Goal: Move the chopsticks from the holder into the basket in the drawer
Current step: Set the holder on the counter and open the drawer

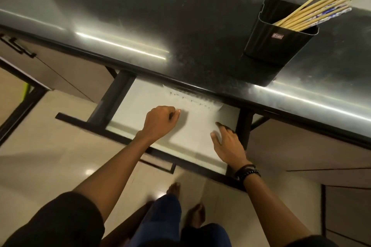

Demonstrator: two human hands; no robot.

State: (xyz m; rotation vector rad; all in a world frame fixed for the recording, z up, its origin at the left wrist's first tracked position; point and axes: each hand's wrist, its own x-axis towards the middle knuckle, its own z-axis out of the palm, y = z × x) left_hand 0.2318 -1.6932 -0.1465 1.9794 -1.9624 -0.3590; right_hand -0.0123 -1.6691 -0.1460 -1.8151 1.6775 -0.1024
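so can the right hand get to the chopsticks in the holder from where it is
Probably yes: the right hand is empty over the open drawer, and the chopsticks stick out of the black holder on the counter above, with nothing between.

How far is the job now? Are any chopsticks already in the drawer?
Done: the drawer is pulled open. In hand: both hands are over it, the left hand closed, the right hand open, neither holding a chopstick. Left: the chopsticks all seem to stand in the holder on the counter. The drawer inside is blurred, so I cannot make out a basket.
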